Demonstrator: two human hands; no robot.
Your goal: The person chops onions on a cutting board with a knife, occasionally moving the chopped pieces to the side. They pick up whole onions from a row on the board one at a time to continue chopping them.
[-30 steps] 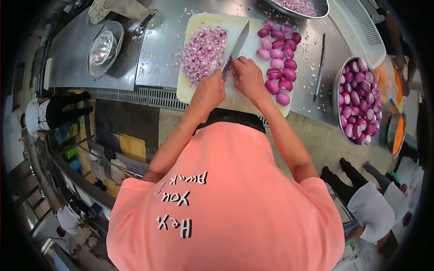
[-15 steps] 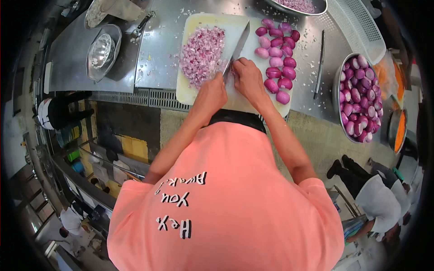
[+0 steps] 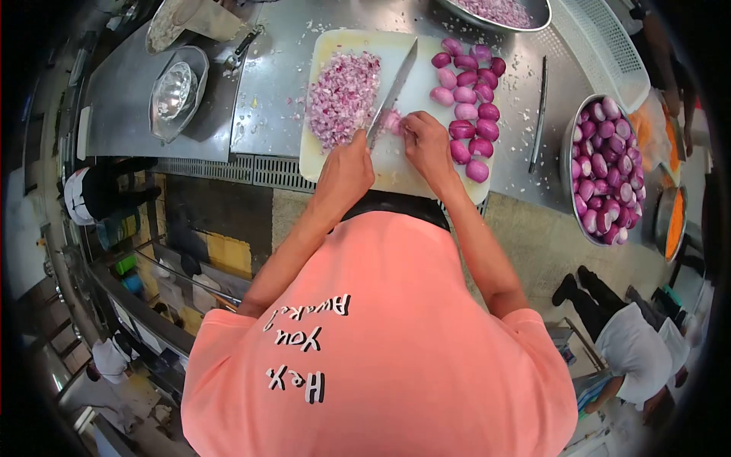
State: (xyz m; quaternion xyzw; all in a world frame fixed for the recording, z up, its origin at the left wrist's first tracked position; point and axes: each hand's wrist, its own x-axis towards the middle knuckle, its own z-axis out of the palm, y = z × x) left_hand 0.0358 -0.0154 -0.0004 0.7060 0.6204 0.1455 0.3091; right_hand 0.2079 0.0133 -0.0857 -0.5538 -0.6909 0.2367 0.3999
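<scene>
My left hand (image 3: 346, 169) is closed round the handle of a kitchen knife (image 3: 396, 85), whose long blade points away from me across the white cutting board (image 3: 396, 164). A heap of chopped red onion (image 3: 343, 99) lies left of the blade. Just right of the blade sits a partly cut red onion (image 3: 392, 122). My right hand (image 3: 428, 145) has its fingers bent and pressed together at that onion's right side; the fingertips partly hide what they grip. Several peeled red onion halves (image 3: 466, 94) stand in rows along the board's right side.
A metal bowl of peeled onions (image 3: 609, 171) stands at the right, and a bowl of chopped onion (image 3: 499, 11) at the back. A dark rod (image 3: 538, 114) lies between board and bowl. Metal bowls (image 3: 177, 91) sit at left. A white perforated crate (image 3: 601, 49) is back right.
My right hand has moved slightly right and away from the blade, uncovering the cut onion. The left hand has shifted a little left and toward me with the knife.
</scene>
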